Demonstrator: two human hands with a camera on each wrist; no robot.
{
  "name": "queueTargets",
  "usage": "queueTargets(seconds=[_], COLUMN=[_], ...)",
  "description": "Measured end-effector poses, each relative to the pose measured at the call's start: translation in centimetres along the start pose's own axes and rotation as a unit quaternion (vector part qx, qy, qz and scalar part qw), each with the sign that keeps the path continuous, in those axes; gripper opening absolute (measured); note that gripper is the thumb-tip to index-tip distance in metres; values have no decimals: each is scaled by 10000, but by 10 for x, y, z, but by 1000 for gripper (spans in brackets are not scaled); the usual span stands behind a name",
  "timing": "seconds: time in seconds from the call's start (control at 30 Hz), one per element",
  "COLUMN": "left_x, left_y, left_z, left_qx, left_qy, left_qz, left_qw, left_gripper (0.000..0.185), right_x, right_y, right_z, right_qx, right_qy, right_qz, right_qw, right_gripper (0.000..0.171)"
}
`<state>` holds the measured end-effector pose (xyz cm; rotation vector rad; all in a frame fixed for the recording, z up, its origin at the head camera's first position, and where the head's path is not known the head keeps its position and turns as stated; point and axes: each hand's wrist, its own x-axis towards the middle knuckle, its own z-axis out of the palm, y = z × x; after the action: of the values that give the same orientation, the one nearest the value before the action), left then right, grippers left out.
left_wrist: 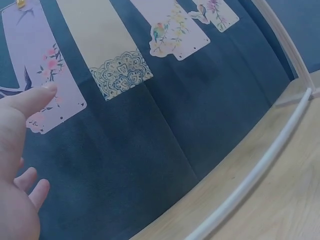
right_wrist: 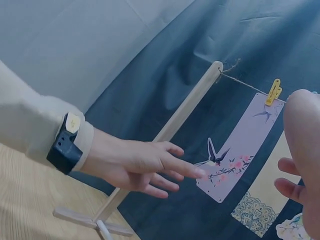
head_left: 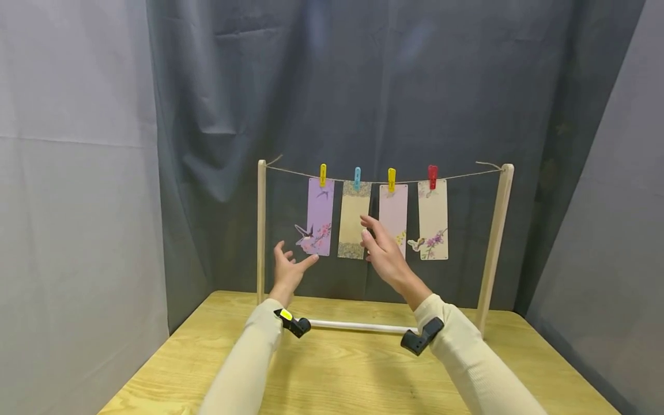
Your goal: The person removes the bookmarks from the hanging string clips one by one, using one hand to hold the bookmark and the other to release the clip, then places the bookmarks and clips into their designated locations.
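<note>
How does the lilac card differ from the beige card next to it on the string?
The lilac card hangs from a yellow peg and shows a swallow and pink blossoms; the beige card hangs from a blue peg and has patterned bands at top and bottom. The left hand reaches toward the lilac card; the right hand is in front of the beige one. Both are tall, narrow and hang straight.

Left wrist view. Left hand [left_wrist: 15,165] enters from the left edge, fingers extended and relaxed; index fingertip [left_wrist: 48,88] lies over or just before the lower part of the lilac card [left_wrist: 47,85]; contact cannot be confirmed. Right of it hangs a beige card [left_wrist: 107,47] with a patterned lace band at its bottom edge, then a pale pink card [left_wrist: 172,30] with a bird cut-out, then a fourth card [left_wrist: 215,12] at the top edge. Dark blue cloth backdrop [left_wrist: 165,125] behind. White rod [left_wrist: 255,172] crosses the wooden table [left_wrist: 295,205] at lower right; a wooden post [left_wrist: 282,35] rises at the right edge.
</note>
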<state>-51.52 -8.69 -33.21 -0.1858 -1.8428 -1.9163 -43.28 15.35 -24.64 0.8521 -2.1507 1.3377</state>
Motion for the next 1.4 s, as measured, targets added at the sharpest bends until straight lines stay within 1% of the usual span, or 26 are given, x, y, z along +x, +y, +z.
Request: queueTargets(seconds=[0.1, 0.2, 0.3, 0.43, 0.5, 0.63, 0.73, 0.8, 0.9, 1.03, 1.17, 1.3, 1.4], left_x=[2, 6, 9, 13, 13, 15, 17, 17, 18, 18, 19, 21, 21], left_y=[-2, -1, 0, 0, 0, 2, 3, 3, 1, 0, 1, -1, -3], left_z=[2, 6, 10, 10, 10, 9, 8, 6, 4, 6, 9, 13, 12], left_qx=[-129, -230, -328, -528, -709, -1141, -1354, -1410, -1433, -1558, -1722, -1637, -1583], left_qy=[-112, -276, -396, -501, -581, -823, -911, -854, -690, -539, -346, -14, 208], left_qz=[-116, -99, -65, -114, -170, -246, -300, -335, -379, -392, -331, -192, -117], left_qw=[9998, 9993, 9987, 9973, 9956, 9898, 9861, 9857, 9866, 9855, 9839, 9863, 9871], left_gripper=[110, 112, 115, 119, 121, 124, 124, 124, 121, 115, 107, 97, 91], right_x=[3, 10, 18, 25, 28, 35, 43, 48, 57, 66, 76, 84, 92], right_y=[1, 0, -1, -3, -3, -3, -3, -2, 0, 0, -1, -2, -2], right_z=[2, 4, 7, 11, 13, 15, 17, 20, 26, 35, 39, 36, 36], right_qx=[233, 570, 859, 926, 913, 951, 1047, 1151, 1299, 1442, 1412, 1351, 1369], right_qy=[49, 150, 221, 212, 233, 597, 946, 1068, 1139, 1226, 1214, 1265, 1296], right_qz=[188, 295, 277, 191, 125, -105, -235, -207, -87, 11, -68, -33, 47], right_qw=[9995, 9978, 9957, 9953, 9955, 9936, 9897, 9874, 9849, 9819, 9825, 9827, 9821], right_gripper=[49, 49, 50, 52, 53, 54, 53, 52, 52, 49, 46, 44, 43])
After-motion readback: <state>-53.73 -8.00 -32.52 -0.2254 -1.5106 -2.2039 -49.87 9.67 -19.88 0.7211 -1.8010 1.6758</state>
